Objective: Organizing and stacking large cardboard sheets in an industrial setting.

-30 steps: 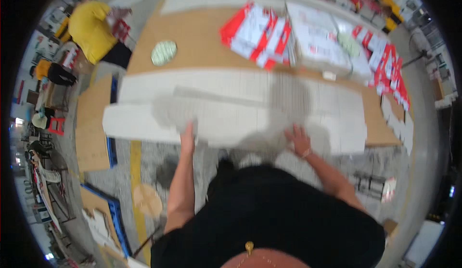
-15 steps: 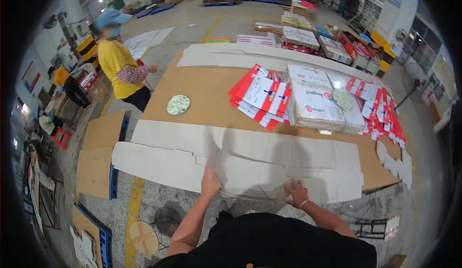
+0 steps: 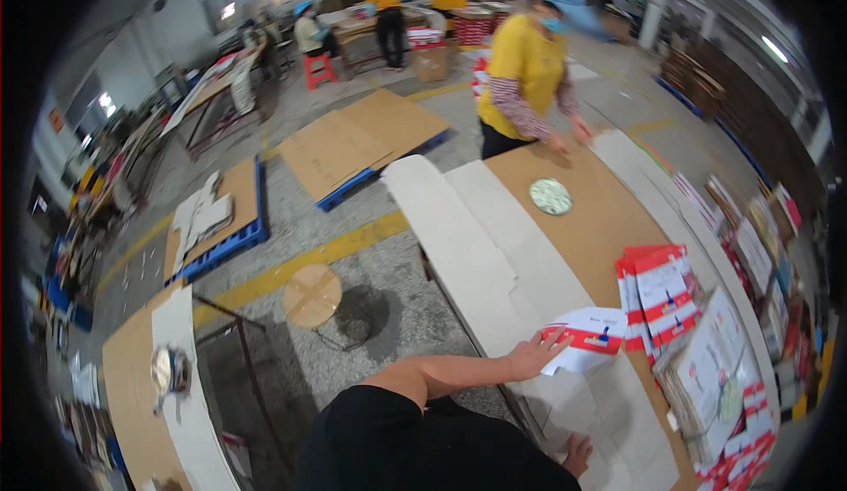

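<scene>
My left hand [image 3: 532,356] reaches out over the table, its fingers on the near edge of a red-and-white printed card sheet [image 3: 587,337] and seeming to grip it. The sheet lies over long white cardboard strips [image 3: 476,270]. Nearer my body, my right hand [image 3: 578,454] rests on the white cardboard with nothing seen in it; its fingers are partly visible. Beyond the held sheet lies a fanned pile of similar red-and-white sheets [image 3: 657,292]. A strapped stack of white printed sheets [image 3: 706,372] stands beside that pile.
A round pale-green patterned disc [image 3: 550,196] lies on the brown table board [image 3: 565,235]. Across the table stands a person in a yellow shirt [image 3: 527,67]. Behind me on the left are a round-topped stool [image 3: 312,296], a blue pallet [image 3: 258,226] and another table [image 3: 132,376].
My view has swung left, bringing the side table and pallets into sight. My left hand now has a printed sheet at its fingers. The person in yellow now has hands at the table edge.
</scene>
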`<action>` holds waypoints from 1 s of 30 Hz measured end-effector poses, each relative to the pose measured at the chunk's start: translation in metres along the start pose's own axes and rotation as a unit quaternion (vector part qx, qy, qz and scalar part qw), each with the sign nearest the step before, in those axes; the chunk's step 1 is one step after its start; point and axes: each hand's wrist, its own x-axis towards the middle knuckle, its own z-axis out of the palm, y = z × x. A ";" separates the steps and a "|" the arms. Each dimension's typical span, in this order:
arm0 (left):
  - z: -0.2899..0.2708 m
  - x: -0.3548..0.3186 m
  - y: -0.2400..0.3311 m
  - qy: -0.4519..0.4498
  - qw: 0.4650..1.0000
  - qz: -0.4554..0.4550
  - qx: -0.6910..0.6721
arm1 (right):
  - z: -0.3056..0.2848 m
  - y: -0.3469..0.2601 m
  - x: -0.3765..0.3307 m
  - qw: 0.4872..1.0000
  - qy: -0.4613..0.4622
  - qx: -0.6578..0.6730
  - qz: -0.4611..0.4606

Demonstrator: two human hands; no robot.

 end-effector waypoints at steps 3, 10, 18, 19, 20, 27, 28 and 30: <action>0.019 -0.006 -0.074 0.013 0.937 -0.137 -0.321 | 0.011 0.005 0.014 1.000 0.011 0.020 -0.009; 0.077 -0.022 -0.154 0.049 0.873 -0.232 -0.427 | -0.012 -0.004 0.000 1.000 -0.010 -0.008 -0.022; 0.001 0.000 -0.001 -0.165 0.986 -0.026 -0.009 | -0.018 -0.009 0.010 0.998 -0.034 -0.019 -0.048; 0.004 0.000 -0.010 -0.109 0.991 0.006 -0.072 | -0.010 -0.002 0.020 0.995 -0.039 -0.033 -0.084; 0.013 0.006 -0.023 -0.042 0.990 0.034 -0.128 | 0.000 0.004 0.030 0.990 -0.044 -0.050 -0.126; -0.010 -0.011 -0.118 -0.203 0.787 -0.396 -0.428 | 0.079 0.082 0.095 0.955 -0.074 -0.089 -0.272; 0.019 -0.036 -0.143 -0.054 0.861 -0.361 -0.355 | 0.073 0.064 0.120 0.937 -0.081 -0.095 -0.327; 0.055 -0.052 -0.150 0.140 0.913 -0.254 -0.288 | 0.065 0.029 0.156 0.901 -0.097 -0.105 -0.411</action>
